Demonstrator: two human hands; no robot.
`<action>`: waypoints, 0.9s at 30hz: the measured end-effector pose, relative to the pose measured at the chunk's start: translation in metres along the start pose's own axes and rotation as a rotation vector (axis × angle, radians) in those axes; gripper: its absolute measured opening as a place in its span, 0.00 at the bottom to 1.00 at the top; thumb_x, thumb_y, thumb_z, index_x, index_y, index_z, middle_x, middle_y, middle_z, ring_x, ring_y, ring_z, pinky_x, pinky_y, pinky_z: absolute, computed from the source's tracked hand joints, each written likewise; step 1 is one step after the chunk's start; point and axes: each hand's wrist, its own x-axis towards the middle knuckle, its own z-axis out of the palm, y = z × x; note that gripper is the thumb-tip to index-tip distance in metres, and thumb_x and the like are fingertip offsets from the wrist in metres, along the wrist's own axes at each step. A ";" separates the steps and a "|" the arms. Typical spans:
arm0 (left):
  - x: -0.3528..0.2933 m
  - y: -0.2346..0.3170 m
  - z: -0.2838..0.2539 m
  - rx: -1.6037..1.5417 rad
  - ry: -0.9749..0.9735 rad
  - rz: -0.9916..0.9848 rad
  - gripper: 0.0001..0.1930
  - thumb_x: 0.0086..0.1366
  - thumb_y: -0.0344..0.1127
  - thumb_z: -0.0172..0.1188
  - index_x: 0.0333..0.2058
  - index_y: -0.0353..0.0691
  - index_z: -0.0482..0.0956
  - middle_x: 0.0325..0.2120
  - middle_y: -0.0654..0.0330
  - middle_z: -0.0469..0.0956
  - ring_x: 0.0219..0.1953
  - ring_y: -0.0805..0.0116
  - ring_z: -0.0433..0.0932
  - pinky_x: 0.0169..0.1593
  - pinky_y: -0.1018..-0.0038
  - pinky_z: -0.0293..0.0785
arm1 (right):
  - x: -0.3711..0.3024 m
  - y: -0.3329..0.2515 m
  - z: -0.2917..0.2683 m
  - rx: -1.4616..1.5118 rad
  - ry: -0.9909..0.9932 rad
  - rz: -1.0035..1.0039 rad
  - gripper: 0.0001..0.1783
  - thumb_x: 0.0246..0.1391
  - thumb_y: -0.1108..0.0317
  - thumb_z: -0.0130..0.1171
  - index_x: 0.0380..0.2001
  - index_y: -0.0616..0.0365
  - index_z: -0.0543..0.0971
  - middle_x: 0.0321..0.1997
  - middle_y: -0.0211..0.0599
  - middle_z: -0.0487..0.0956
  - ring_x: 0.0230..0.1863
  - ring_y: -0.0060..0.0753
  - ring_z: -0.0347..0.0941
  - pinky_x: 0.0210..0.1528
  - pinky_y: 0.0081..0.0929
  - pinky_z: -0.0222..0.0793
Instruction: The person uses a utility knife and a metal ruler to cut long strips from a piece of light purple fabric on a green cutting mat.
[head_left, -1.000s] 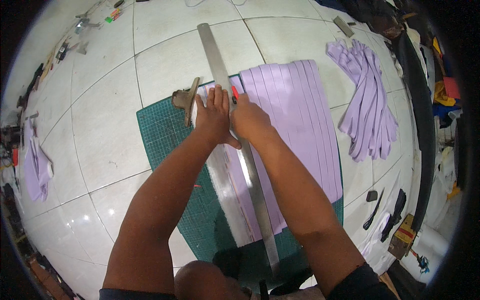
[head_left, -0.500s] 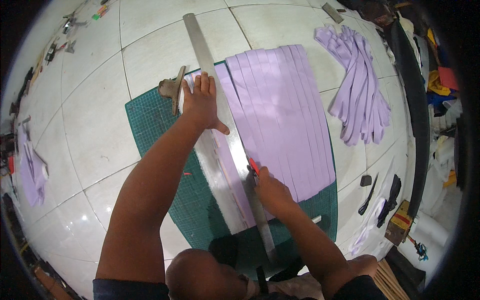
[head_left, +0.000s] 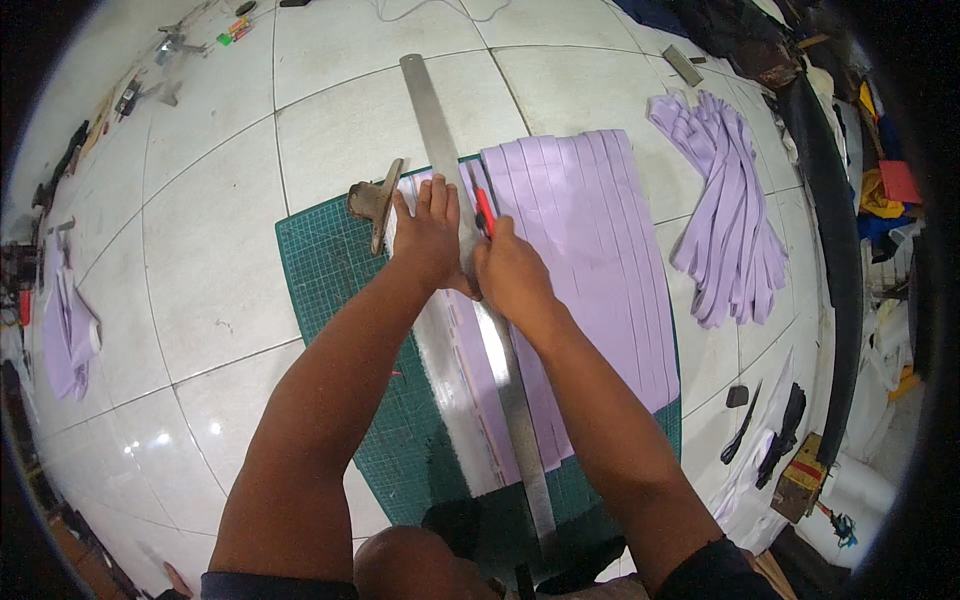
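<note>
My left hand lies with fingers stretched, pressing on a long steel ruler and the lilac fabric's white-edged left side. In my right hand is a red cutter knife, held against the ruler's right edge near its far part. Beside it, the lilac fabric strips lie side by side, with narrow gaps between some of them. A metal bulldog clip sits at the fabric's far left corner. Everything rests on a green cutting mat.
A bunch of long lilac strips lies on the tiled floor at right. Black scissors and a dark block are nearer me. More lilac cloth is at far left. Assorted supplies line the right side.
My right hand has slid the cutter away from me along the ruler's edge, up beside my left hand. A gap now runs along the ruler's right edge. The whole view has shifted slightly.
</note>
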 end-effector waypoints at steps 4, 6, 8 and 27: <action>0.003 -0.002 0.006 0.012 0.020 -0.002 0.81 0.25 0.76 0.73 0.69 0.30 0.42 0.72 0.43 0.42 0.74 0.49 0.43 0.69 0.39 0.43 | 0.024 -0.012 0.015 0.000 -0.038 0.085 0.17 0.62 0.63 0.46 0.44 0.68 0.64 0.32 0.66 0.79 0.36 0.69 0.76 0.41 0.58 0.70; 0.001 -0.003 0.003 0.004 -0.007 0.004 0.79 0.28 0.75 0.73 0.69 0.29 0.42 0.72 0.42 0.40 0.74 0.48 0.43 0.69 0.38 0.44 | 0.026 -0.013 0.019 0.009 -0.039 0.110 0.17 0.62 0.63 0.47 0.44 0.67 0.64 0.33 0.65 0.79 0.37 0.69 0.77 0.41 0.57 0.71; -0.001 -0.004 -0.002 -0.002 -0.034 0.015 0.76 0.33 0.74 0.72 0.69 0.29 0.41 0.71 0.40 0.38 0.74 0.47 0.41 0.69 0.38 0.44 | 0.027 -0.012 0.019 0.017 -0.017 0.126 0.17 0.62 0.63 0.47 0.45 0.67 0.64 0.34 0.65 0.79 0.39 0.68 0.77 0.42 0.56 0.72; 0.007 -0.005 0.010 0.034 -0.014 0.002 0.82 0.25 0.78 0.71 0.70 0.30 0.40 0.72 0.43 0.39 0.74 0.48 0.40 0.69 0.38 0.42 | 0.030 -0.017 0.015 -0.059 -0.073 0.109 0.19 0.61 0.62 0.50 0.45 0.68 0.64 0.38 0.63 0.80 0.43 0.63 0.79 0.45 0.53 0.75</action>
